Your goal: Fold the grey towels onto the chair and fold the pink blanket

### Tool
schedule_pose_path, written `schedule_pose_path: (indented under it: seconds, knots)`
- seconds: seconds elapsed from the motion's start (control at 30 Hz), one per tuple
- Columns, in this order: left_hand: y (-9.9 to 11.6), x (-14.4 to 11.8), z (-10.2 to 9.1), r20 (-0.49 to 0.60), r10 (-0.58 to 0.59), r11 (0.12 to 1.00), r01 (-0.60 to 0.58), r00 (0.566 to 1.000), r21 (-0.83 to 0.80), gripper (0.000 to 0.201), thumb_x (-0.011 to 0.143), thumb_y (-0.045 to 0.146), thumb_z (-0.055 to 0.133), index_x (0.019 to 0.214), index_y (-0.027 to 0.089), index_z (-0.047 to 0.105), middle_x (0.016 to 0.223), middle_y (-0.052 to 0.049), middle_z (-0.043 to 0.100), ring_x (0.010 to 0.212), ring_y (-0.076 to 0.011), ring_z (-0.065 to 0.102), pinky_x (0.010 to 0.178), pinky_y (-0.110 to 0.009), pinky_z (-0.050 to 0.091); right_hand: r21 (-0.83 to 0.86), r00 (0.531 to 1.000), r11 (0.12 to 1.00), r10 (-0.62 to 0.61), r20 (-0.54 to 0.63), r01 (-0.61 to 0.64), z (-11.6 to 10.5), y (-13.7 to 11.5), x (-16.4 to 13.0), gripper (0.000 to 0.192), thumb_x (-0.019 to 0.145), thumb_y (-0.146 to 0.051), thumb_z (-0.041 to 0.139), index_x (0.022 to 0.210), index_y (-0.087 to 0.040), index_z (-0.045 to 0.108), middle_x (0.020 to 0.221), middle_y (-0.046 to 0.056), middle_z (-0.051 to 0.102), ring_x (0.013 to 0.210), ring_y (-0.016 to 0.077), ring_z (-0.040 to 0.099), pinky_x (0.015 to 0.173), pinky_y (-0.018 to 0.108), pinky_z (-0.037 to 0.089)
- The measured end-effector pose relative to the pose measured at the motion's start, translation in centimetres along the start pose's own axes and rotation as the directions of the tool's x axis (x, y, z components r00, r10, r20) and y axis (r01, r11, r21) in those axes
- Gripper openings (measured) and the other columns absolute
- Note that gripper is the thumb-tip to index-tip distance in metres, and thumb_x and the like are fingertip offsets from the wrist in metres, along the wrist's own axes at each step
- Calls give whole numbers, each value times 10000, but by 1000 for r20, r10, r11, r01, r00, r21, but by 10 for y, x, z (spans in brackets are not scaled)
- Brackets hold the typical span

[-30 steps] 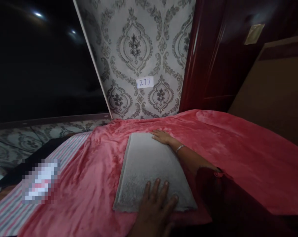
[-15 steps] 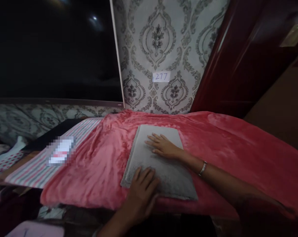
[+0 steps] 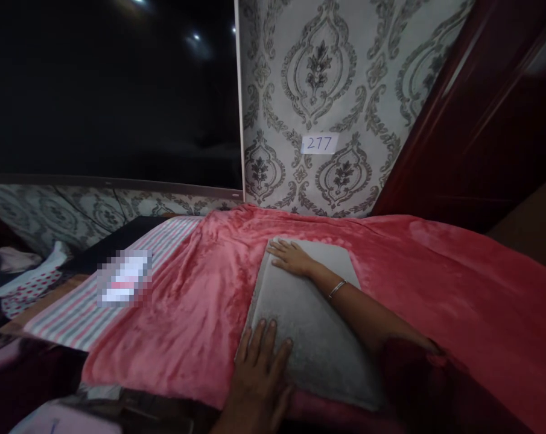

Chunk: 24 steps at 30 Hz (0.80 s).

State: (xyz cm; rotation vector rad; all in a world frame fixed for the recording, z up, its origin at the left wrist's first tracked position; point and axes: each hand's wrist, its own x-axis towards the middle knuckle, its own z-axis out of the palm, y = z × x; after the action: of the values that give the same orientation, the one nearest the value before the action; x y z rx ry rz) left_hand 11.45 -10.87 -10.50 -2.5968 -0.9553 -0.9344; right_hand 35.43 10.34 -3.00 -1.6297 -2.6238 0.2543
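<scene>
The right hand [image 3: 292,258] has slid back up to the far end of the grey folded cloth [image 3: 306,313], where half a second ago it lay nearer the middle. The left hand [image 3: 260,361] has stayed at the near end, close to the left corner.

The cloth lies flat on the red blanket [image 3: 435,283], in the middle of the scene. It is a long shape, and its long side runs from near to far, leaning a little to the left at the far end. One hand sits at each end of that long line.

Both hands lie flat on the cloth, palms down. Their fingers are spread a little apart and grip nothing. The left hand is the near one. The right arm stretches across the cloth from the near right, with a thin bangle [image 3: 336,289] on the wrist.

A striped sheet [image 3: 73,313] lies to the left of the blanket. A small label [image 3: 319,143] is stuck on the patterned wall [image 3: 327,78] behind.
</scene>
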Motion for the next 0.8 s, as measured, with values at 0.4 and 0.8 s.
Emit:
schedule_pose_path:
  seconds: [0.4,0.8]
  knots:
    - [-15,2,-11,32,-24,994,27,999,-101,671,835,225,637,1488,241,480,1627,-116,367,1487,-327,353,1123,-536,421,25,953,957,291,-85,-290,-15,73,-11,575,998,-475,408,1489,-195,518,1463,125,569,1333,297,530,1113,429,398]
    - [-87,55,-20,435,-489,372,632,756,-680,680,821,544,659,1375,155,585,1181,-137,735,1058,-298,704,913,-470,571,562,722,679,664,-195,-472,-1,125,-92,599,854,-386,618,1394,-128,596,1445,183,565,1385,358,463,1146,489,354]
